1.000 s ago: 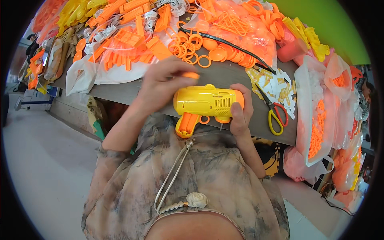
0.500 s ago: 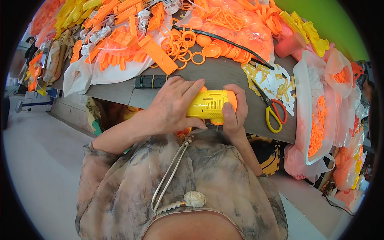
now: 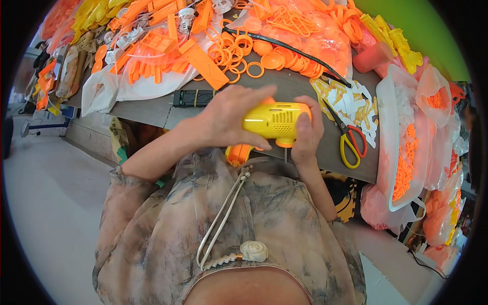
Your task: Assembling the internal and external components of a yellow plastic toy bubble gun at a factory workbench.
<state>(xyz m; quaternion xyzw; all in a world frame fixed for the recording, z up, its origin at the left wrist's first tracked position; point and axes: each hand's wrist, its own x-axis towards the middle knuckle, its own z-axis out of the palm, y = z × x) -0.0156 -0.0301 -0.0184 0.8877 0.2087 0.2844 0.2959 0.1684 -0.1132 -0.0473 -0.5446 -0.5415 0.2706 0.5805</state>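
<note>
A yellow plastic toy housing [image 3: 277, 122] with vent slots and orange trim lies sideways between my hands, above the table's front edge. A thin metal shaft [image 3: 285, 155] points down from the round orange piece under it. My left hand [image 3: 229, 116], slightly blurred, wraps the left end with its index finger reaching over the top and its thumb below. Around the orange right end, my right hand [image 3: 308, 133] is closed, thumb on the front. An orange channel-shaped part [image 3: 238, 154] hangs below the left end; whether it is joined to the housing is hidden.
Scissors [image 3: 348, 140] with red and yellow handles lie right of my hands, beside white stickers [image 3: 356, 109]. A dark rubber-banded block [image 3: 190, 98] is at left. Orange rings [image 3: 236, 56] and other parts heap behind. A translucent bin [image 3: 385, 168] stands at right.
The housing has risen slightly and moved right with both hands. The metal shaft and the orange part below the left end show more fully. My left hand has shifted its grip slightly.
</note>
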